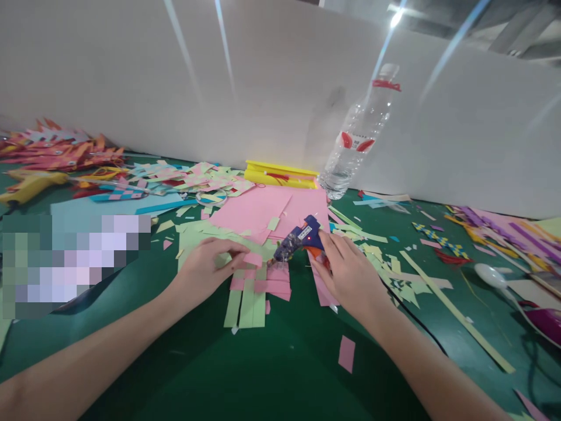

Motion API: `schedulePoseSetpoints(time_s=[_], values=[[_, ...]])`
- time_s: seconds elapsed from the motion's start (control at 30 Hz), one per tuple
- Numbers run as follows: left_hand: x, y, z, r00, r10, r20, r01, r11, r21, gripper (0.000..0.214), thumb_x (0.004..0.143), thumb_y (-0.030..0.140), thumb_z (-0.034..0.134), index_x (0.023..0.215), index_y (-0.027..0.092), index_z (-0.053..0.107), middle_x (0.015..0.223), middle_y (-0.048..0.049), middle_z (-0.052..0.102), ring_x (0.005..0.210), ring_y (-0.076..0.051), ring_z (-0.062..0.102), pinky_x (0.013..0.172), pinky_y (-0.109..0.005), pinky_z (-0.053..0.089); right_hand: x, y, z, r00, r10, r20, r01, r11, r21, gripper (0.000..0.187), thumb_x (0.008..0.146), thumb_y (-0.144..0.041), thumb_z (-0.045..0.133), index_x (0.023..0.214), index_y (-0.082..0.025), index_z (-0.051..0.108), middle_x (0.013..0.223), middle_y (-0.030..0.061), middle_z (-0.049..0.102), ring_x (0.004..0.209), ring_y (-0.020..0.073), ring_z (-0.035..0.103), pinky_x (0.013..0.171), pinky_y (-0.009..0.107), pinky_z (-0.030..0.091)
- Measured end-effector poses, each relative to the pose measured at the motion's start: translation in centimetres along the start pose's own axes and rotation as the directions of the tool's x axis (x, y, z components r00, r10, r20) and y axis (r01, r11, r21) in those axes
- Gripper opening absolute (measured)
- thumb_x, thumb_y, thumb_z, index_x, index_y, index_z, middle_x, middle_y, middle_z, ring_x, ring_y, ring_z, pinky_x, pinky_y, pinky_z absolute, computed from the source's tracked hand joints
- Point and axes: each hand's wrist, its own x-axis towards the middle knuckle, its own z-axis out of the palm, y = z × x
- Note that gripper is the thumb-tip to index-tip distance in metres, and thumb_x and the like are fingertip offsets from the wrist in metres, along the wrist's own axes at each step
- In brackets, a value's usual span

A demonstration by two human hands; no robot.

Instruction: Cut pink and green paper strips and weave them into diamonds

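Observation:
A woven mat of pink and light-green paper strips (pixel 256 289) lies on the green table (pixel 272 368) in front of me. My left hand (pixel 210 266) rests on its upper left corner, fingers pinched on a pink strip end. My right hand (pixel 346 272) is wrapped round a blue hot glue gun (pixel 300 238), whose nozzle points down-left at the mat's upper edge. A black cord (pixel 412 318) trails from the gun along my right forearm.
Pink paper sheets (pixel 263 207) lie behind the mat, with a yellow box (pixel 280 173) and a tilted clear water bottle (pixel 359 134) against the white wall. Paper scraps and strips are scattered left and right. A yellow glue gun (pixel 30 184) lies far left, a white object (pixel 491 275) at right.

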Motion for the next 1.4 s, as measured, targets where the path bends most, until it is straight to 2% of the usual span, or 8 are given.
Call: schedulePoseSetpoints(time_s=[0.3, 0.53, 0.63, 0.77, 0.9, 1.07, 1.23, 1.4], values=[[0.0, 0.4, -0.2, 1.0, -0.004, 0.011, 0.004, 1.0, -0.017, 0.032, 0.079, 0.048, 0.047, 0.083, 0.024, 0.069, 0.086, -0.0034, 0.072, 0.087, -0.025, 0.062, 0.08, -0.037, 0.048, 0.2, 0.8, -0.3, 0.995, 0.037, -0.097, -0.036, 0.999, 0.015, 0.043, 0.089, -0.033, 0.048, 0.122, -0.005, 0.049, 0.108, 0.0184, 0.063, 0.1, 0.0292, 0.058, 0.086, 0.044, 0.049], [-0.2, 0.2, -0.2, 0.997, 0.065, 0.028, -0.064, 0.997, -0.047, 0.033, 0.083, 0.047, 0.047, 0.1, 0.024, 0.065, 0.09, -0.0031, 0.071, 0.088, -0.023, 0.063, 0.083, -0.036, 0.048, 0.5, 2.6, -0.2, 0.949, 0.286, -0.129, -0.267, 0.952, 0.149, 0.05, 0.084, -0.044, 0.049, 0.122, -0.011, 0.047, 0.112, 0.018, 0.06, 0.107, 0.0303, 0.056, 0.087, 0.046, 0.048], [-0.5, 0.2, -0.1, 0.986, 0.167, 0.007, -0.166, 0.982, -0.085, 0.037, 0.088, 0.042, 0.044, 0.119, 0.024, 0.054, 0.093, -0.0023, 0.069, 0.089, -0.02, 0.063, 0.09, -0.036, 0.044, 0.5, 4.7, 0.3, 0.9, 0.42, -0.118, -0.402, 0.903, 0.15, 0.053, 0.081, -0.044, 0.053, 0.121, -0.01, 0.048, 0.109, 0.0179, 0.06, 0.104, 0.0307, 0.055, 0.087, 0.045, 0.047], [-0.5, -0.1, 0.2, 0.971, 0.237, -0.039, -0.237, 0.971, -0.02, 0.033, 0.088, 0.035, 0.043, 0.117, 0.023, 0.053, 0.087, -0.0015, 0.068, 0.09, -0.02, 0.062, 0.092, -0.036, 0.042, -0.1, 8.2, 1.1, 0.821, 0.558, -0.122, -0.547, 0.83, 0.11, 0.056, 0.078, -0.042, 0.053, 0.121, -0.007, 0.047, 0.107, 0.0188, 0.059, 0.104, 0.0317, 0.054, 0.088, 0.044, 0.044], [-0.2, -0.6, 0.3, 0.966, 0.255, -0.038, -0.251, 0.963, 0.102, 0.025, 0.088, 0.034, 0.042, 0.102, 0.022, 0.059, 0.09, -0.0028, 0.069, 0.09, -0.021, 0.062, 0.09, -0.038, 0.041, -0.9, 11.2, 1.8, 0.703, 0.708, -0.069, -0.7, 0.706, 0.112, 0.058, 0.076, -0.044, 0.053, 0.119, -0.006, 0.047, 0.113, 0.0205, 0.057, 0.106, 0.0332, 0.052, 0.088, 0.044, 0.042], [-0.1, -0.8, 0.5, 0.963, 0.27, -0.003, -0.266, 0.951, 0.159, 0.024, 0.088, 0.035, 0.042, 0.094, 0.022, 0.061, 0.093, -0.003, 0.069, 0.091, -0.022, 0.061, 0.092, -0.04, 0.039, -0.3, 13.5, 2.6, 0.506, 0.861, 0.055, -0.862, 0.502, 0.071, 0.059, 0.08, -0.043, 0.05, 0.124, -0.005, 0.04, 0.117, 0.0207, 0.056, 0.104, 0.0307, 0.056, 0.085, 0.038, 0.044], [-0.1, -1.1, 0.6, 0.959, 0.283, 0.028, -0.283, 0.944, 0.172, 0.023, 0.089, 0.034, 0.041, 0.093, 0.023, 0.061, 0.093, -0.0017, 0.068, 0.092, -0.021, 0.06, 0.091, -0.041, 0.039, 1.6, 15.3, 4.4, 0.452, 0.884, 0.118, -0.89, 0.456, -0.008, 0.056, 0.083, -0.044, 0.049, 0.122, -0.003, 0.044, 0.117, 0.0235, 0.056, 0.107, 0.0339, 0.056, 0.087, 0.04, 0.044], [-0.1, -1.2, 0.6, 0.958, 0.288, 0.016, -0.285, 0.938, 0.196, 0.021, 0.089, 0.032, 0.042, 0.092, 0.024, 0.061, 0.093, -0.0001, 0.068, 0.092, -0.021, 0.06, 0.091, -0.041, 0.039, 3.1, 16.3, 6.3, 0.466, 0.871, 0.155, -0.875, 0.48, -0.067, 0.055, 0.083, -0.041, 0.049, 0.117, 0.002, 0.046, 0.113, 0.0273, 0.057, 0.107, 0.0367, 0.055, 0.086, 0.041, 0.043]])
